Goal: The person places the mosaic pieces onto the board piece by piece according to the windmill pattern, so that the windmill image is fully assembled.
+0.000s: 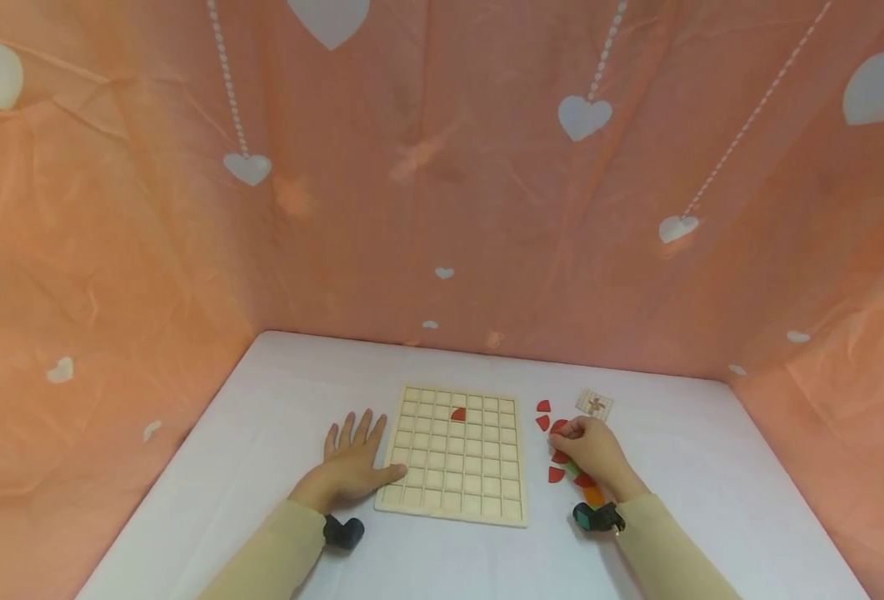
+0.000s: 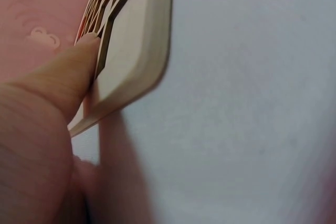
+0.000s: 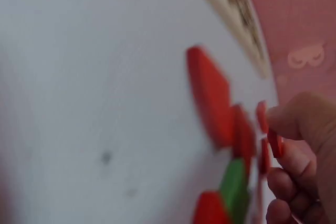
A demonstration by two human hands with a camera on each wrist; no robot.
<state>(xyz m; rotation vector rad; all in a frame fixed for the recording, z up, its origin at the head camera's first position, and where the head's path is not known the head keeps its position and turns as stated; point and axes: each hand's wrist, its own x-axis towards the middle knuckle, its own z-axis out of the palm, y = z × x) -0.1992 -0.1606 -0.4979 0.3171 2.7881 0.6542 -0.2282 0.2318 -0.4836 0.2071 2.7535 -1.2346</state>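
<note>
A pale wooden board (image 1: 452,479) with a grid of square recesses lies on the white table. One red quarter-round piece (image 1: 458,414) sits in a cell towards its far side. My left hand (image 1: 350,468) is spread at the board's left, thumb resting on its edge; in the left wrist view the thumb (image 2: 79,66) touches the rim near a corner. To the right of the board, my right hand (image 1: 595,450) pinches a red piece (image 3: 274,143) between thumb and forefinger. Around and beneath that hand lie several more red pieces (image 1: 556,475), partly hidden by it.
A small card (image 1: 595,404) with a printed grid pattern lies beyond my right hand. Near the right wrist are a green piece (image 3: 234,187) and an orange piece (image 1: 595,497). Pink cloth (image 1: 442,208) with white hearts hangs behind and beside the table (image 1: 322,358).
</note>
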